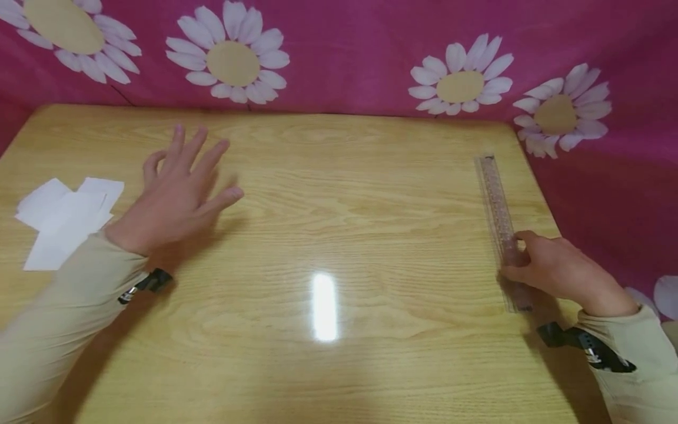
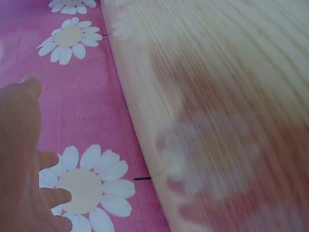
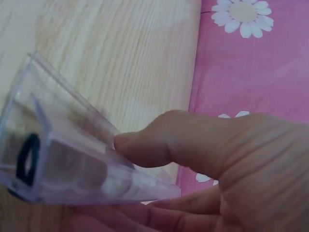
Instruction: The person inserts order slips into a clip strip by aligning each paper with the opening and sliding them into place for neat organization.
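My right hand (image 1: 567, 271) grips a long, narrow, clear plastic holder (image 1: 492, 194) near its closer end, at the right side of the table. In the right wrist view the thumb (image 3: 145, 145) presses one side of the clear holder (image 3: 72, 169), and the other fingers lie underneath. Its near end there shows angled walls and a dark ring-like part. My left hand (image 1: 169, 203) is spread over the left part of the table, fingers apart, with nothing in it. White paper pieces (image 1: 69, 215) overlap in a loose pile left of that hand.
The wood-grain table (image 1: 344, 224) has a glossy top with a bright light reflection. A magenta cloth (image 1: 349, 59) with large white daisies hangs along the back edge and the right side.
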`<state>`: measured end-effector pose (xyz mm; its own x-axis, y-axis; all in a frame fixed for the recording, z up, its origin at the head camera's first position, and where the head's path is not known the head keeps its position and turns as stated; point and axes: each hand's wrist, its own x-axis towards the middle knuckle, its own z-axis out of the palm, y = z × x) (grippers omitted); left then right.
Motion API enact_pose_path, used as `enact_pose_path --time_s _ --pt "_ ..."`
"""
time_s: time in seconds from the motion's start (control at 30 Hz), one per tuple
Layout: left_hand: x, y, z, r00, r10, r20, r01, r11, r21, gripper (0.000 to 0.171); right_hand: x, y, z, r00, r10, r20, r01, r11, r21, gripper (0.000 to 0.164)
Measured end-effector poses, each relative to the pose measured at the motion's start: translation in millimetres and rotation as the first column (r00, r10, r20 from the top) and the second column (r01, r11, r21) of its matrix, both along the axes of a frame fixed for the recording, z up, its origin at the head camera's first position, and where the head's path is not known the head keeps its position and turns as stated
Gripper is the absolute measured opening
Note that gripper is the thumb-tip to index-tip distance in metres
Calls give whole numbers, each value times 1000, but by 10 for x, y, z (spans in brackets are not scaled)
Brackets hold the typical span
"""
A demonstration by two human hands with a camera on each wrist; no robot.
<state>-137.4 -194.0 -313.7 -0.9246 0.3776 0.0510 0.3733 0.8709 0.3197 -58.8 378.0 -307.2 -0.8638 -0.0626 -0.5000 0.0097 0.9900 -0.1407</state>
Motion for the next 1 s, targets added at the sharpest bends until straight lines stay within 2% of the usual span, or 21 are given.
enact_pose_path --time_s 0.3,0.53,0.67,1.0 --pt "-55 163 -45 999 -43 11 43 999 23 82 34 -32 -29 999 -5 -35 5 1000 -5 66" --pt "-105 306 -54 997 -70 32 70 997 29 82 35 -44 -40 997 5 -79 -4 1000 10 67" --pt "-125 374 -45 996 -88 22 88 996 28 81 32 -58 -46 993 14 -115 -13 1000 7 63" --pt "-191 554 -42 992 -129 13 129 991 42 80 -5 -109 -52 987 -9 -163 9 1000 -2 40"
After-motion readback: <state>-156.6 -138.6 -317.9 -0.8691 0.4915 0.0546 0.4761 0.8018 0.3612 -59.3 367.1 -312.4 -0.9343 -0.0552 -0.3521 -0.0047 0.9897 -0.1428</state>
